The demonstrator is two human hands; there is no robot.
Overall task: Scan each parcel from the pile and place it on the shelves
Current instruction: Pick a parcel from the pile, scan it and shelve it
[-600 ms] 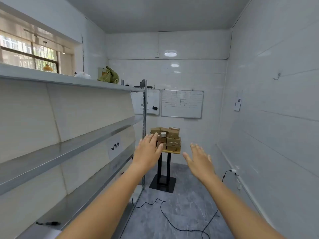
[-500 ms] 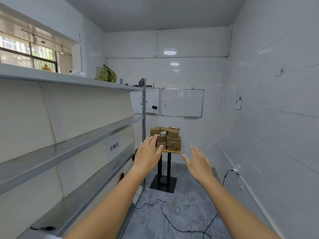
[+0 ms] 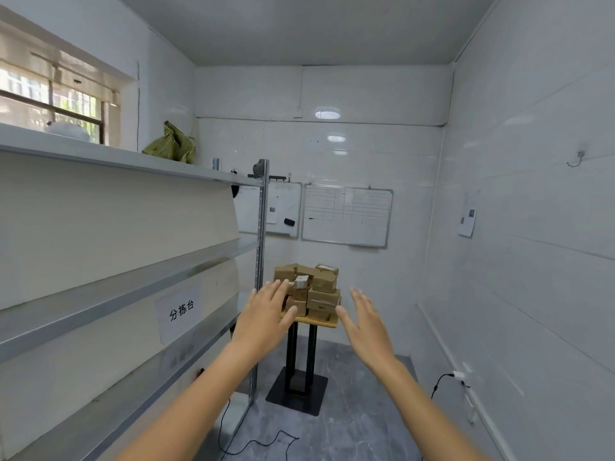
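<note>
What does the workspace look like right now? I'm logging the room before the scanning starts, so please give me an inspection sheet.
Surface: small wooden table on a black stand, at the far wall.
Job's things: pile of parcels on the table; grey shelves on the left, the middle and lower levels bare but for a small dark thing, no parcel on them; no scanner seen.
Clutter: green bag on the top shelf.
Grippers: left hand and right hand both open, stretched toward the pile, holding nothing.
Cables: black cable across the floor; another from a wall socket on the right.
Surroundings: white tiled walls, two whiteboards, window top left, paper label on the shelves.
</note>
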